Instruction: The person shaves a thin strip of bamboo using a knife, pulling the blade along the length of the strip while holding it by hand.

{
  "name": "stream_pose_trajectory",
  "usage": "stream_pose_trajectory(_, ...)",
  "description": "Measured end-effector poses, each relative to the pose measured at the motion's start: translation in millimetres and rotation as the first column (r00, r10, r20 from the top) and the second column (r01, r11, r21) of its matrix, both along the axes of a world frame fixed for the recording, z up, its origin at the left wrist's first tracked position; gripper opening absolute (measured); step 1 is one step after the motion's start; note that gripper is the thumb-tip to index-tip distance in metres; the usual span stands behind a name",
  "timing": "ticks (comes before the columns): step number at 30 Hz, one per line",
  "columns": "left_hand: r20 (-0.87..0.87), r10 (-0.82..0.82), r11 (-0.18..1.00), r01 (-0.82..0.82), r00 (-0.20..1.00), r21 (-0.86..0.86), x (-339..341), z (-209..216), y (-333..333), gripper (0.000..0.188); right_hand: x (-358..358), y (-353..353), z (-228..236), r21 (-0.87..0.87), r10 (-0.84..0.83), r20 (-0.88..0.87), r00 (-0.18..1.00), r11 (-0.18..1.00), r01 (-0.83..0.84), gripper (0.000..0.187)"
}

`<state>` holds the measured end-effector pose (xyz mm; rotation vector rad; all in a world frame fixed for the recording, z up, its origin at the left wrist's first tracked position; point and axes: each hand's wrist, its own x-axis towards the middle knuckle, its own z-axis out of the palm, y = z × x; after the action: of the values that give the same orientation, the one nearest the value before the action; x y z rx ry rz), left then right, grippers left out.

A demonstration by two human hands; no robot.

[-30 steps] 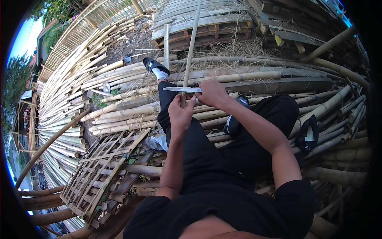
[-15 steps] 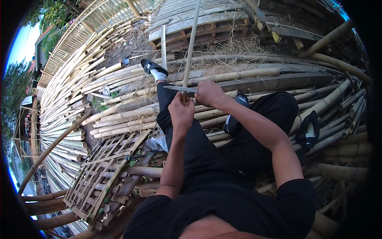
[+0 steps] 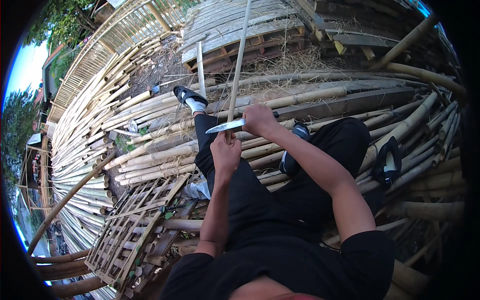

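My left hand [image 3: 226,154] is closed around the near end of a long, thin bamboo strip [image 3: 237,75], which runs away from me past the top of the view. My right hand [image 3: 259,120] grips a knife [image 3: 224,126] by its handle, whose dark end pokes out beyond the fist. The pale blade points left and lies across the strip just above my left fingertips. Its flat side catches the light. Exactly how the edge meets the bamboo is too small to tell.
Bamboo poles [image 3: 80,135] lie in rows on the left, with more poles [image 3: 310,95] beyond my legs. A wooden pallet [image 3: 245,37] stands at the far side, near dry straw [image 3: 295,60]. A slatted bamboo panel [image 3: 135,230] leans at lower left. A bamboo fence [image 3: 125,35] runs behind.
The knife has come down the strip toward my left fingers, and its blade has turned so that the flat side shows brighter. Both hands keep their grip. The whole view has shifted slightly.
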<state>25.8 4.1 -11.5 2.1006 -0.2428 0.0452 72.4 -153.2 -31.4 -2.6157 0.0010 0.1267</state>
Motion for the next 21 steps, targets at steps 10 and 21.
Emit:
stream_pose_trajectory(10,-0.082,-0.029,0.999,0.026,0.996,-0.028,12.9,1.7,-1.5,0.011,18.4,-20.3,1.7,-0.07,-0.157,0.093,0.983,0.984,0.164,0.019)
stream_pose_trajectory(21,-0.144,0.065,0.993,-0.078,0.987,-0.089,-19.3,5.3,15.8,0.01,50.7,-82.0,-18.9,0.15,-0.574,-0.143,0.806,0.793,0.591,0.032)
